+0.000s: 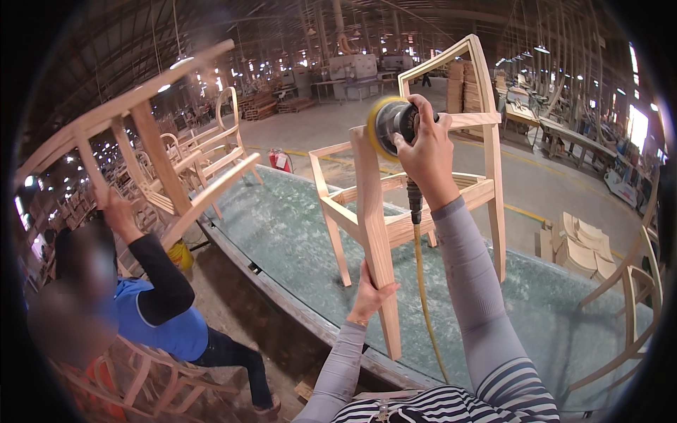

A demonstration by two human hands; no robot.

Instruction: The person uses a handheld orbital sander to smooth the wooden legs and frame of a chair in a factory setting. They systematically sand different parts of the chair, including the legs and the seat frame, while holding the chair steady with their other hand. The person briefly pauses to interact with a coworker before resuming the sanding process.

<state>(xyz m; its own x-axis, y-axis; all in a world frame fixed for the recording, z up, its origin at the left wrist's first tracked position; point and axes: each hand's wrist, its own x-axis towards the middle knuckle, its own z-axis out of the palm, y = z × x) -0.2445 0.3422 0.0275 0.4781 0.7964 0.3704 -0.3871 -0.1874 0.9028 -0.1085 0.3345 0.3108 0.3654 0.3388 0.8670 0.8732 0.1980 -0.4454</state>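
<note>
A bare wooden chair frame [375, 233] stands on the green tabletop [282, 233] in front of me. My left hand [370, 292] grips the lower part of its nearest leg, fingers wrapped around the wood. Higher up, my right hand [427, 144] holds a round orbital sander [392, 125] with a black body and a yellow pad. The sander is tilted on edge by the top of that same leg, close to the armrest; whether the pad touches the wood I cannot tell. From its handle a yellowish hose [424, 303] runs down over the table toward me.
At left a co-worker in a blue vest [166, 317] holds up another wooden chair frame [151, 148]. More chairs [226, 141] stand at the table's far left end. Another chair frame [635, 296] is at the right edge. Curved wooden pieces [582, 247] lie stacked beyond the table, and a red extinguisher [279, 161] stands behind.
</note>
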